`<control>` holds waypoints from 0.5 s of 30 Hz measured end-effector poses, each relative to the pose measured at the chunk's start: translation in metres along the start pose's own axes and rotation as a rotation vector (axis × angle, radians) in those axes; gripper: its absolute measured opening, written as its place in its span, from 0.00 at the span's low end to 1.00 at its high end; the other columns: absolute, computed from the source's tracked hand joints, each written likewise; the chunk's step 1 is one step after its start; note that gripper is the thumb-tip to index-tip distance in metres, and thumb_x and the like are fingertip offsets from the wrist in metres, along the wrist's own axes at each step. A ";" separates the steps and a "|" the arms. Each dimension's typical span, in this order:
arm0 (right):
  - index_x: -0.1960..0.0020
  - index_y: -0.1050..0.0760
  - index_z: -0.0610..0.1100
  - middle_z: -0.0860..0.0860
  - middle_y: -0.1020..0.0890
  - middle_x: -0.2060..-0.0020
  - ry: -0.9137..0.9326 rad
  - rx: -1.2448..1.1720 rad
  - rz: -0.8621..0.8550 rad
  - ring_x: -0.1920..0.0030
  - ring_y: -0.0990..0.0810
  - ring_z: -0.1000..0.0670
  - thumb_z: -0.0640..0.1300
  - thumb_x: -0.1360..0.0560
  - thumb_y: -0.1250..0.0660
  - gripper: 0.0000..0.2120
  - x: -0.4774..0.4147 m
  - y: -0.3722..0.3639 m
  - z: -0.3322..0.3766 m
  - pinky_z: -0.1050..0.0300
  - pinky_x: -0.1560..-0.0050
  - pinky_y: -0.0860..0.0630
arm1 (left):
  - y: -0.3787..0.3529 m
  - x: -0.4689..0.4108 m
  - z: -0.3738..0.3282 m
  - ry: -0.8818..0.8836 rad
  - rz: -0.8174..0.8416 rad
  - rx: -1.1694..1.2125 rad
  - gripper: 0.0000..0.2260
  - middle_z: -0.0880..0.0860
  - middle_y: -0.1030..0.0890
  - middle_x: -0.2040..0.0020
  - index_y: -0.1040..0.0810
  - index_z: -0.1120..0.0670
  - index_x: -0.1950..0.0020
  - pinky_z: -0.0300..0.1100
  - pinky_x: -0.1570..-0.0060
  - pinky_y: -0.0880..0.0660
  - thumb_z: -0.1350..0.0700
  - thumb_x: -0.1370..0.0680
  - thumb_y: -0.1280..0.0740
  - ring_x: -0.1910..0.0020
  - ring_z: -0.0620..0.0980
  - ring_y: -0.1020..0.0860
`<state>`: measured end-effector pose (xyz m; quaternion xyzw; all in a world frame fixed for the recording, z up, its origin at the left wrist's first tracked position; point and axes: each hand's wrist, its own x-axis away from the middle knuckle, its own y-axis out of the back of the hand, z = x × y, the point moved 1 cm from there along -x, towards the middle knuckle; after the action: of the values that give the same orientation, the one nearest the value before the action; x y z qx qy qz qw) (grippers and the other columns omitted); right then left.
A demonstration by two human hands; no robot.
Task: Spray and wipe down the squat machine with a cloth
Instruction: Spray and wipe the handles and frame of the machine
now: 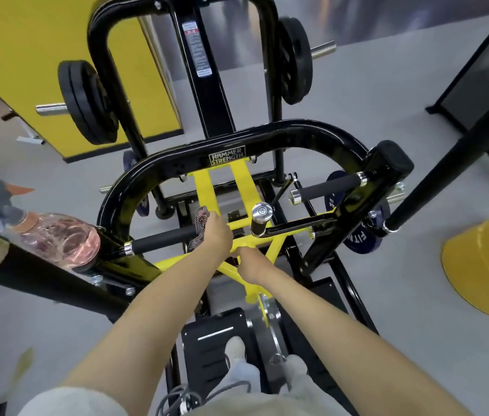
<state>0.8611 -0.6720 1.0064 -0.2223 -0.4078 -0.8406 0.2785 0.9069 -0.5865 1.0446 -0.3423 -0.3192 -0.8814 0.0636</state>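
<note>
The person stood on the black footplate (204, 352) of the Hammer Strength squat machine (270, 139), both bare forearms reaching away toward its middle. The left hand (218, 234) gripped a checked cloth (202, 224), fingers curled round it and bunching it against the inner end of the left foam handle (162, 240); part of the cloth hung below that handle. The right hand (249, 265) sat just right of and nearer than the left, closed over a strut of the yellow frame (204, 187) where the struts met. Its fingers were tucked under and out of sight, so I cannot tell how each one lay.

A pink translucent spray bottle (57, 237) with a grey trigger head lay on its side on the machine's black arm at the left, well apart from both hands, its nozzle pointing left. To the right, a second foam handle (328, 187) jutted inward, and an upright grip with a chrome cap (262, 211) stood between it and the hands.

Farther off, black weight plates (87, 100) hung on the left sleeve, with another plate (294, 61) on the right. Blue plates (357, 238) were stored low on the right side. A light shoe (235, 347) rested on the footplate. A yellow rounded object (483, 271) lay on the grey floor (387, 100) at the right.
</note>
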 end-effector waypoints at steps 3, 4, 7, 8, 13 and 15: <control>0.29 0.32 0.41 0.42 0.25 0.37 0.003 0.054 0.015 0.47 0.24 0.41 0.32 0.23 0.45 0.23 0.003 -0.002 0.000 0.53 0.59 0.26 | -0.010 0.001 0.002 -0.050 -0.053 -0.126 0.09 0.44 0.22 0.47 0.24 0.47 0.45 0.42 0.43 0.36 0.53 0.18 0.44 0.43 0.50 0.27; 0.31 0.31 0.41 0.42 0.25 0.36 0.001 0.059 0.019 0.43 0.24 0.40 0.32 0.24 0.45 0.22 0.002 -0.004 0.000 0.49 0.50 0.24 | -0.014 0.000 0.002 -0.089 -0.086 -0.175 0.09 0.44 0.22 0.48 0.23 0.47 0.44 0.43 0.45 0.37 0.53 0.18 0.42 0.44 0.50 0.27; 0.34 0.29 0.41 0.42 0.23 0.41 0.011 0.089 0.033 0.46 0.23 0.41 0.32 0.25 0.45 0.21 -0.001 -0.005 0.004 0.49 0.53 0.24 | -0.031 0.002 -0.005 -0.202 -0.116 -0.353 0.10 0.43 0.23 0.44 0.24 0.47 0.40 0.44 0.42 0.38 0.52 0.19 0.40 0.40 0.51 0.30; 0.35 0.28 0.41 0.43 0.22 0.46 0.018 0.095 0.034 0.52 0.23 0.41 0.32 0.25 0.46 0.21 -0.001 -0.005 0.006 0.53 0.61 0.27 | -0.037 0.003 -0.006 -0.227 -0.136 -0.360 0.10 0.43 0.23 0.43 0.24 0.48 0.40 0.44 0.39 0.39 0.52 0.19 0.40 0.38 0.51 0.31; 0.38 0.27 0.38 0.41 0.23 0.45 0.023 0.079 0.020 0.57 0.28 0.43 0.34 0.24 0.45 0.17 -0.003 -0.006 0.012 0.55 0.70 0.36 | -0.065 0.016 0.015 -0.273 -0.508 -0.254 0.02 0.49 0.17 0.57 0.16 0.49 0.63 0.53 0.31 0.36 0.56 0.31 0.27 0.44 0.56 0.24; 0.46 0.27 0.37 0.40 0.23 0.43 0.018 0.098 0.022 0.56 0.28 0.42 0.34 0.24 0.45 0.10 -0.002 -0.009 0.016 0.55 0.68 0.35 | -0.075 0.021 0.024 -0.261 -0.602 -0.223 0.03 0.49 0.17 0.58 0.16 0.49 0.68 0.53 0.31 0.38 0.56 0.36 0.24 0.43 0.55 0.22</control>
<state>0.8594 -0.6539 1.0096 -0.2055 -0.4437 -0.8183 0.3021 0.8794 -0.5104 1.0323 -0.3471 -0.3133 -0.8389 -0.2785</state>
